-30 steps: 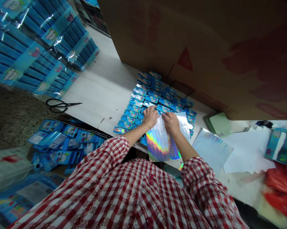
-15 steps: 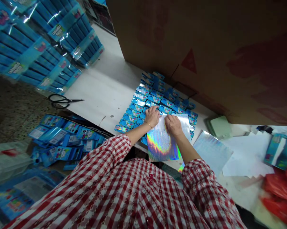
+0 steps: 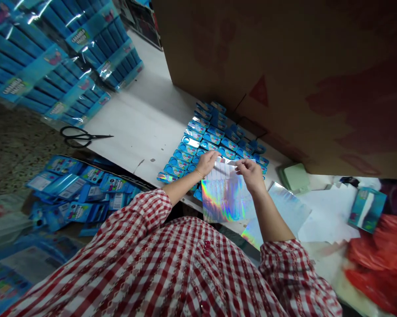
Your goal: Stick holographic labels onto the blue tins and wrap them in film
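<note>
A narrow silvery strip (image 3: 229, 162), likely peeled sticker film, is stretched between my two hands. At its left end my left hand (image 3: 208, 164) is closed with the fingertips pinched. My right hand (image 3: 250, 174) pinches the strip's right end, knuckles up. Just below them lies a shiny rainbow-coloured holographic sheet (image 3: 223, 200), with faint lines across its upper part. Rows of small blue packs (image 3: 210, 137) with printed labels and round windows lie beyond and left of the hands; the sheet covers some of them.
Black scissors (image 3: 86, 137) rest on the white table (image 3: 142, 119) at left. Below is a box of blue packages (image 3: 82, 189). A large cardboard box (image 3: 267, 79) stands behind. More silvery sheets (image 3: 286, 209), a green box (image 3: 295, 177) and red plastic bags (image 3: 376, 251) are at right.
My right hand has lifted slightly and moved right, and a thin strip now spans the gap between both hands. Faint lines now show on the sheet. The view has shifted a little.
</note>
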